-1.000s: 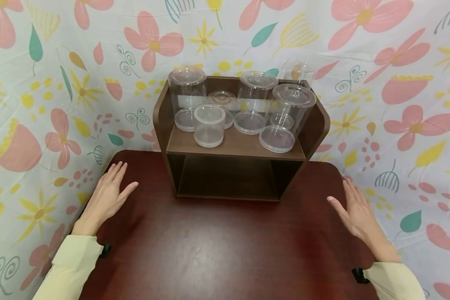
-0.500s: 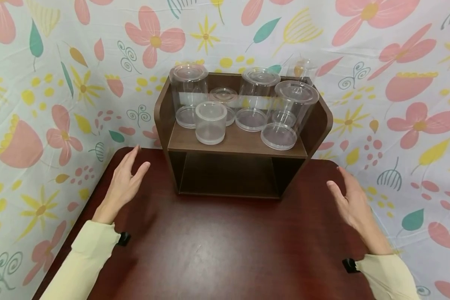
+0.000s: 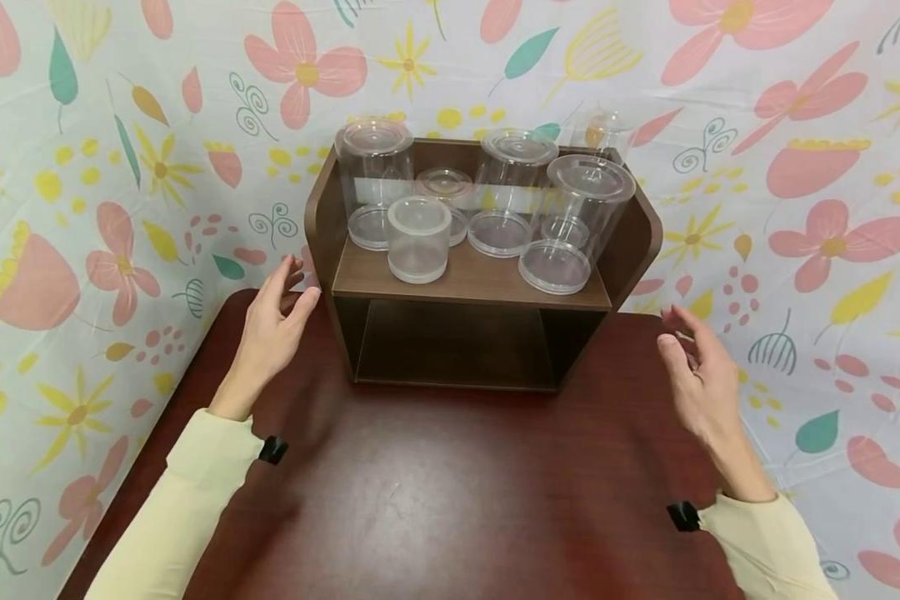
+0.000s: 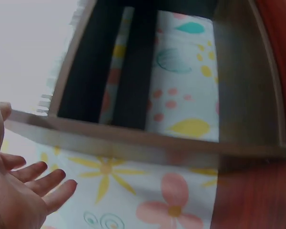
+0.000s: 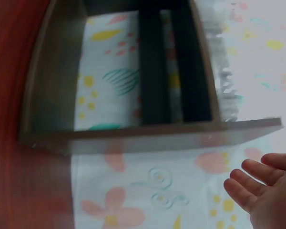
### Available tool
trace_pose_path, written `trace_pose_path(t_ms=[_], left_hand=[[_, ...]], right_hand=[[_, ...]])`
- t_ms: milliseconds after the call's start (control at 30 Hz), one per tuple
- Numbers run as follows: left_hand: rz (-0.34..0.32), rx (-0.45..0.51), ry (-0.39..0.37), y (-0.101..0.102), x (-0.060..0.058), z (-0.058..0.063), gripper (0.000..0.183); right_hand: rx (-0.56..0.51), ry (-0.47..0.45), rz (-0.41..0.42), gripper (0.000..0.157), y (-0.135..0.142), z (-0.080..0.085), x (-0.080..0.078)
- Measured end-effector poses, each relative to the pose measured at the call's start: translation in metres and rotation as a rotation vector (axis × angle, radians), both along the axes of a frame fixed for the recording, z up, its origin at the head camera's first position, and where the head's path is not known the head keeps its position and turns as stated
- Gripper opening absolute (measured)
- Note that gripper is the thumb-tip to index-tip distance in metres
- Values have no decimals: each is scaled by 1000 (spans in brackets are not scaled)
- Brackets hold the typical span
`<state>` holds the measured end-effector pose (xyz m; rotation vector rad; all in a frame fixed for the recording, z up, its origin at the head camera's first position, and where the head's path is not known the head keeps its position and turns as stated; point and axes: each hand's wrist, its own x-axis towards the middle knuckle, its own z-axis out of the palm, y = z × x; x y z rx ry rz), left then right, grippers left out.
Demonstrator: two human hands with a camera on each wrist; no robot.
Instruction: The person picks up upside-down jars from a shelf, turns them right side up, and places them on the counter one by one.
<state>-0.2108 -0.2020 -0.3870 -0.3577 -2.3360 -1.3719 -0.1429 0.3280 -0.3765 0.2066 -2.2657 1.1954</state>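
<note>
A dark brown two-tier wooden shelf [image 3: 465,287] stands at the back of the table, its lower compartment bare. My left hand [image 3: 266,333] is raised just off its left side, fingers relaxed and thumb toward the panel. On the other side my right hand [image 3: 701,379] hovers a little farther out, fingers loosely bent and holding nothing. In the left wrist view the fingers [image 4: 45,183] spread beside the shelf's side panel [image 4: 148,145]. The right wrist view likewise has the fingers [image 5: 257,181] apart from the opposite panel [image 5: 148,138].
On the upper tier stand several clear lidded canisters, among them a tall left one [image 3: 375,183], a front right one [image 3: 570,225] and a small frosted jar [image 3: 418,240]. Flower-patterned cloth [image 3: 82,292] hangs behind and beside the dark red table [image 3: 450,483].
Both hands have moved forward and inward toward the shelf's sides, the left one farther. Their fingers have gone from straight to slightly bent. The shelf and canisters stay in place.
</note>
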Motion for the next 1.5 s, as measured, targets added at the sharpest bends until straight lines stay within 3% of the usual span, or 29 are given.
trace_pose_path(t_ms=[300,500,800,1167,1500], left_hand=[[22,27,-29,18,-8,17,68],[34,33,-24,23,-13,16,65],[54,35,-34,29,-21,13,58],[79,29,-27,32,-24,10,49],[88,-16,-14,33,-28,7,36]], right_hand=[[-116,112,47,43,-26,34,-4],[-189,221,72,42,-42,49,-12],[-253,291,52,43,-55,64,-19],[-290,246,71,44,-67,73,-30],[-228,150,53,50,-81,89,-35]])
